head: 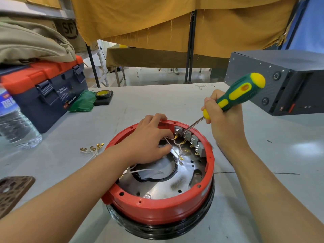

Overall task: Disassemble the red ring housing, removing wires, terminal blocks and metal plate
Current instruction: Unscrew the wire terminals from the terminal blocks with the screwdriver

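The red ring housing [163, 210] sits on a black base at the near middle of the table. Inside lies a shiny metal plate [168, 187], and several grey terminal blocks [192, 140] stand along the far right wall. White wires [178, 146] with brass ends run from the blocks. My left hand [149, 141] reaches into the ring, its fingers curled round a white wire near the blocks. My right hand [222, 118] grips a green and yellow screwdriver [235, 97], whose tip touches a far terminal block.
Loose white wires with brass ends [93, 149] lie on the table left of the ring. A blue and orange toolbox [47, 90], a water bottle [15, 125], green plastic and a tape roll [103, 94] stand far left. A dark grey box [280, 81] stands at the right.
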`<state>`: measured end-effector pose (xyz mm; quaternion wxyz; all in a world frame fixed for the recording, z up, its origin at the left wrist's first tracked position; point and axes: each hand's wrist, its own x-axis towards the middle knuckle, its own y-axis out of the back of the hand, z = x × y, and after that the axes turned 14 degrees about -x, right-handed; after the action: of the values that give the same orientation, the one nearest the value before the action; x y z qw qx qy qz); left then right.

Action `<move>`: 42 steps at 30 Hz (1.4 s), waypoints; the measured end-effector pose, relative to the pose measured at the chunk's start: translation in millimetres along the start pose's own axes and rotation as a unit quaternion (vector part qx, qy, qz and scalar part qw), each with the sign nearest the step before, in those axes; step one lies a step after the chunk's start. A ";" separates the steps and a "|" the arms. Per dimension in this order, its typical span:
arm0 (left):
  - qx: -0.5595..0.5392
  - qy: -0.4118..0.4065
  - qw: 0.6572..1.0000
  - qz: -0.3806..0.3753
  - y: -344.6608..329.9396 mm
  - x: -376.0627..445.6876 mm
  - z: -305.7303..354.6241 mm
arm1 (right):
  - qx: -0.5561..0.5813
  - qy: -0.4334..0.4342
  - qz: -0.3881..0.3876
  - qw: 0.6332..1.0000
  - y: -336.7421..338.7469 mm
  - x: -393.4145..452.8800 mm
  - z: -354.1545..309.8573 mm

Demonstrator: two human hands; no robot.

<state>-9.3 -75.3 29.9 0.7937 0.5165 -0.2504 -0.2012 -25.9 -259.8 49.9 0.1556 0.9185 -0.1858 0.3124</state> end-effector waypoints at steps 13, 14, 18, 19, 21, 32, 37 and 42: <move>0.023 0.006 1.000 0.004 -0.5 3.6 -3.1 | 0.009 -0.043 0.030 0.999 -2.9 3.5 2.1; 0.024 0.007 1.000 0.004 -0.7 3.5 -3.4 | 0.012 -0.045 0.033 0.998 -3.3 3.3 2.1; 0.029 0.006 1.000 0.007 -2.0 4.2 -4.6 | 0.019 -0.060 0.047 0.997 -5.6 2.9 1.7; 0.030 0.007 0.999 0.008 -2.2 4.5 -4.9 | 0.021 -0.065 0.051 0.996 -6.1 3.3 1.7; 0.033 0.007 0.999 0.011 -2.4 4.9 -5.1 | 0.025 -0.075 0.060 0.995 -6.7 4.0 2.4; 0.030 0.008 0.999 0.015 0.7 3.5 -2.1 | 0.019 -0.089 0.047 0.995 -12.1 -0.4 7.8; 0.017 0.005 0.999 0.029 0.6 2.9 -1.6 | 0.033 -0.087 0.058 0.994 -7.6 0.5 6.5; 0.006 0.010 0.999 0.035 1.2 3.6 -1.2 | 0.069 -0.104 0.086 0.988 -1.6 4.5 6.1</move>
<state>-5.7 -76.1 31.2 0.7994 0.5146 -0.2614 -0.1665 -18.8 -261.9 47.9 0.0441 0.9351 -0.2571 0.2397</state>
